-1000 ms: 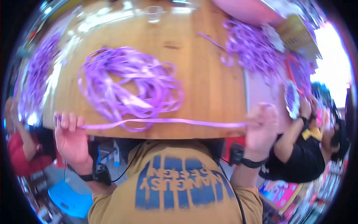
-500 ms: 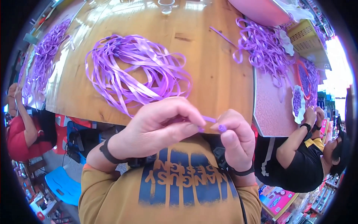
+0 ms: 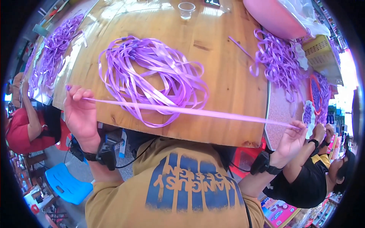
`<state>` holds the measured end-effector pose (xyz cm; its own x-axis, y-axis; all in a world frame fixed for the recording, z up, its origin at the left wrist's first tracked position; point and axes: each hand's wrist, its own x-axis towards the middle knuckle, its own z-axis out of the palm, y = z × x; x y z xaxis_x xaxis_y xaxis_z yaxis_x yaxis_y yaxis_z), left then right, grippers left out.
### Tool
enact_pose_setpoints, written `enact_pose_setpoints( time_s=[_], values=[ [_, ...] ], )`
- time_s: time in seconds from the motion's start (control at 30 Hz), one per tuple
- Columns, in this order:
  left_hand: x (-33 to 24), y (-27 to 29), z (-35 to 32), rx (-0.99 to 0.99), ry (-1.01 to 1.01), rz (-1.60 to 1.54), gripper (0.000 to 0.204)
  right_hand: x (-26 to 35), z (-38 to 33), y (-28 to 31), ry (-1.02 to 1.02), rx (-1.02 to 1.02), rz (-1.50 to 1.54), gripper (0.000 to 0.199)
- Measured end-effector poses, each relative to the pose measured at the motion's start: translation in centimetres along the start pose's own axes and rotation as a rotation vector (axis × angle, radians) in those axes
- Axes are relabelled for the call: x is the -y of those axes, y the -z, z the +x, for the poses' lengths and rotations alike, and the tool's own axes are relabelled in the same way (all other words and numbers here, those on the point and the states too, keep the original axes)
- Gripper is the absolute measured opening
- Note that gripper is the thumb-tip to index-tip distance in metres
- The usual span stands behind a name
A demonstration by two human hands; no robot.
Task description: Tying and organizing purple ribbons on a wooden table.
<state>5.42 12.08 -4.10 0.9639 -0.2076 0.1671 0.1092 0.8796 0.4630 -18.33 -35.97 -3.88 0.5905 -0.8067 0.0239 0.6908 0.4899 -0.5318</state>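
A shiny purple ribbon (image 3: 232,115) is stretched taut between my two hands, just above the table's near edge. At its left end my left hand (image 3: 80,114) pinches it, and a small purple knob (image 3: 68,87) shows at the fingertips. My right hand (image 3: 292,141) grips the other end between thumb and fingers, out past the table's right side. Behind the stretched length lies a loosely looped bundle of purple ribbons (image 3: 116,64), with darker purple bits at its upper left. The taut ribbon crosses in front of the bundle's near loops.
A clear plastic cup (image 3: 186,11) stands at the wooden table's (image 3: 224,76) far side. More purple ribbons (image 3: 277,60) heap at the right, near a pink basin (image 3: 275,17) and yellow basket (image 3: 323,55). Co-workers sit left and right. A blue stool (image 3: 68,182) stands lower left.
My hands were close together over the near edge with the ribbon between them. They have drawn far apart, left and right, pulling the ribbon out straight. The view has shifted slightly.
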Motion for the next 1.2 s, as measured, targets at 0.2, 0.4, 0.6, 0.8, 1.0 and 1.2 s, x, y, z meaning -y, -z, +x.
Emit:
enact_pose_setpoints(
  time_s=[0.2, 0.4, 0.6, 0.8, 1.0, 1.2],
  values=[
    [0.7, 0.0, -0.9, -0.158, -0.117, 0.146, 0.012, 3.2, 0.2, 4.6, -0.134, 0.021, 0.097, 0.014],
    [1.3, 0.2, -0.4, -0.273, -0.273, 0.197, 0.015, 3.9, -1.3, 3.2, -0.144, 0.049, 0.084, 0.009],
    [1.5, -0.9, 0.0, -0.277, -0.421, 0.216, 0.016, 3.7, -3.3, 0.8, 0.090, -0.093, -0.012, 0.024],
    [1.3, -2.2, 0.1, -0.235, -0.379, 0.083, 0.016, 3.9, -3.4, 1.4, 0.237, -0.186, -0.239, 0.022],
    [1.3, -1.6, -0.8, -0.179, -0.197, -0.104, 0.014, 3.5, -1.3, 5.3, 0.060, -0.113, 0.102, 0.005],
    [5.0, -2.7, -0.3, -0.252, 0.010, -0.082, 0.018, -0.8, -3.0, -0.7, 0.170, -0.139, -0.341, 0.015]
  ],
)
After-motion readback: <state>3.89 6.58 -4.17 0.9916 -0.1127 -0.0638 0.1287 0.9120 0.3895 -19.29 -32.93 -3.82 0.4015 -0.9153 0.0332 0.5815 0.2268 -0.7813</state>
